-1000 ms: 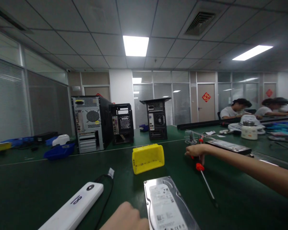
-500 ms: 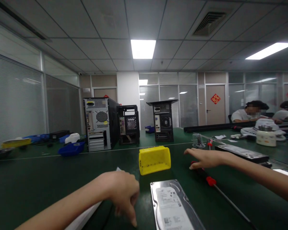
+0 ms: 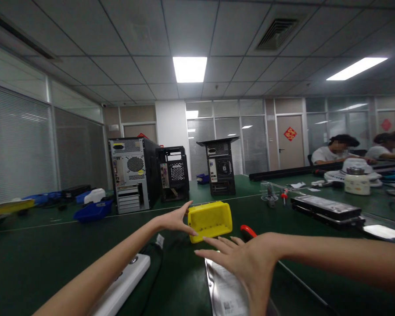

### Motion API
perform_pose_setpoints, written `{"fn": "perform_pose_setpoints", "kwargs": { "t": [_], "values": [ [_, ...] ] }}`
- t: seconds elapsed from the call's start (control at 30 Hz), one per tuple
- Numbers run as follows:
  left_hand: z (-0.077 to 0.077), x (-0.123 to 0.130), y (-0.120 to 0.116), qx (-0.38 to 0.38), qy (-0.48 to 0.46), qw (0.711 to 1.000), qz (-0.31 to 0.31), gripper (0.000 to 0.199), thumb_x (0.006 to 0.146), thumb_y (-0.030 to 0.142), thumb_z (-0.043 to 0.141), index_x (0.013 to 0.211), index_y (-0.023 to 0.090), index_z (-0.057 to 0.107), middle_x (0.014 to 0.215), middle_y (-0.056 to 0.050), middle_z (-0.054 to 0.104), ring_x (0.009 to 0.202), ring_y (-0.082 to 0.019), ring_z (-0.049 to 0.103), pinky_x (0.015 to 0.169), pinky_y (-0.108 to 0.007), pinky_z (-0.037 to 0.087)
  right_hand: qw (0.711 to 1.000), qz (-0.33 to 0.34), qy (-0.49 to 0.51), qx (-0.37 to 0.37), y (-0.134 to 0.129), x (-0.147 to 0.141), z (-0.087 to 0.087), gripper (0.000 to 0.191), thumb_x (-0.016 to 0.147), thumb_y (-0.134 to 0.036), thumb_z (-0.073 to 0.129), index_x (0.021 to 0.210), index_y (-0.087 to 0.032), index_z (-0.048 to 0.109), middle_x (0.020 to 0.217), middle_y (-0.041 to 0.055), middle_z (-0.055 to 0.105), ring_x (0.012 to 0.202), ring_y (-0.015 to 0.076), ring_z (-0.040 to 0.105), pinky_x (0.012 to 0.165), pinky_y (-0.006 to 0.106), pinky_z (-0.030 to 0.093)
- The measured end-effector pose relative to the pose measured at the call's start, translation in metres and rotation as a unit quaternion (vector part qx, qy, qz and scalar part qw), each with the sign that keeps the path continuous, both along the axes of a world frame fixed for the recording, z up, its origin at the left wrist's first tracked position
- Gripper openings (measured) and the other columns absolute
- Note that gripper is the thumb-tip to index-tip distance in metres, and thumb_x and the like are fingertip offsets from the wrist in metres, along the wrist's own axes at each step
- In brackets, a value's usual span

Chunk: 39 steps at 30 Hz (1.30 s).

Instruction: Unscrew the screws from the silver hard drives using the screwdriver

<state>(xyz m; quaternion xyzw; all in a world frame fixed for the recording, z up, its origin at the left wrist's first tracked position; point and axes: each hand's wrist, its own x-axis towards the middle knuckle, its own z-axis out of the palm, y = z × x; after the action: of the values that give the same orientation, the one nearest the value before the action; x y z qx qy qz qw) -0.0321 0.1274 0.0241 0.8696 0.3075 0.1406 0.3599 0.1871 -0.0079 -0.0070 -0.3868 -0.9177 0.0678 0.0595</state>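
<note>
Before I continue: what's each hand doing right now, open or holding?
Left hand: open, spread at the yellow bin's left end; contact cannot be told.
Right hand: open, holding nothing visible, partly covering the hard drive.

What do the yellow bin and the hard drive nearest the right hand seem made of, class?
Yellow bin: probably plastic, satin-looking; even colour and rounded corners suggest moulding.
Hard drive: apparently metal casing, smooth and reflective along its silvery edge.
</note>
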Motion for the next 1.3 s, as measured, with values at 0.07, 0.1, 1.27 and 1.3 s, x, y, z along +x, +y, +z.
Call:
{"fn": "perform_pose_setpoints", "kwargs": {
  "t": [0.07,0.1,1.27,1.3],
  "values": [
    [-0.006,0.0,0.003,-0.041,-0.042,0.998,-0.018,0.113,0.057,0.031,0.082,0.144,0.015,0.011,0.142,-0.019,0.034,0.132,-0.028,0.033,0.11,-0.04,0.024,0.997,-0.047,-0.019,0.056,0.012,-0.006,-0.029,0.089,0.064,-0.035,0.077,0.141,-0.037,0.03,0.147,0.0114,0.031,0.124,0.0404,0.041,0.095,0.056,0.038],
    [-0.008,-0.001,0.004,-0.054,-0.054,0.997,-0.027,0.106,0.059,0.03,0.081,0.142,0.016,0.017,0.14,-0.018,0.038,0.13,-0.027,0.036,0.108,-0.04,0.027,0.996,-0.052,-0.036,0.066,0.014,-0.009,-0.04,0.086,0.068,-0.033,0.074,0.141,-0.038,0.029,0.146,0.0115,0.032,0.121,0.0407,0.044,0.094,0.058,0.039],
    [0.085,-0.033,-0.124,0.25,0.302,0.92,-0.013,0.07,0.07,0.058,0.063,0.131,0.029,0.045,0.145,-0.004,0.034,0.132,-0.032,0.028,0.106,-0.046,0.029,0.978,-0.144,-0.123,0.087,0.0,-0.002,-0.031,0.095,0.059,-0.01,0.074,0.141,-0.031,0.033,0.132,0.0157,0.05,0.118,0.0405,0.048,0.097,0.056,0.039],
    [0.081,-0.032,-0.125,0.241,0.31,0.92,-0.016,0.074,0.067,0.059,0.065,0.131,0.028,0.046,0.142,-0.005,0.038,0.13,-0.032,0.032,0.103,-0.046,0.033,0.978,-0.144,-0.11,0.108,0.001,-0.002,-0.035,0.09,0.059,-0.011,0.074,0.139,-0.033,0.037,0.128,0.0138,0.054,0.114,0.0402,0.052,0.095,0.057,0.04]
  ]
}}
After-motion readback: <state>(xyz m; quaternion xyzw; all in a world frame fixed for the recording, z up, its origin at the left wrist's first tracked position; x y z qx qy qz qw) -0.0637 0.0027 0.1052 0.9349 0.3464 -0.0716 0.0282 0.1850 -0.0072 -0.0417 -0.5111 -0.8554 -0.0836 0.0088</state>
